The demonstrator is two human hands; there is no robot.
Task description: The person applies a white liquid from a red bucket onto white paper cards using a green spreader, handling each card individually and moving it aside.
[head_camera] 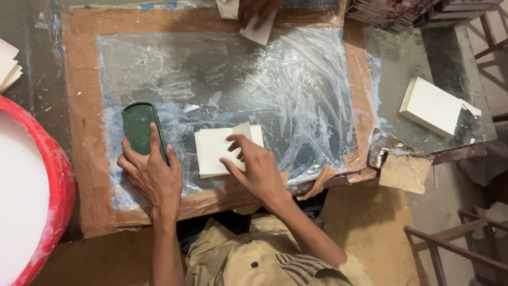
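My left hand (151,172) grips a dark green oblong pad (138,126) that lies flat on the glue-smeared plastic sheet (275,90). My right hand (254,164) presses on a small stack of cream paper sheets (214,151) lying on the same sheet; its fingers lift the top sheet's right edge. Both hands are at the near edge of the work board (79,106), the stack just right of the green pad.
A red tub of white paste (58,180) stands at the left. Another person's hand (259,10) holds paper at the board's far edge. A cream paper block (431,106) lies on a glass-topped table at the right. Wooden frames (444,243) stand at lower right.
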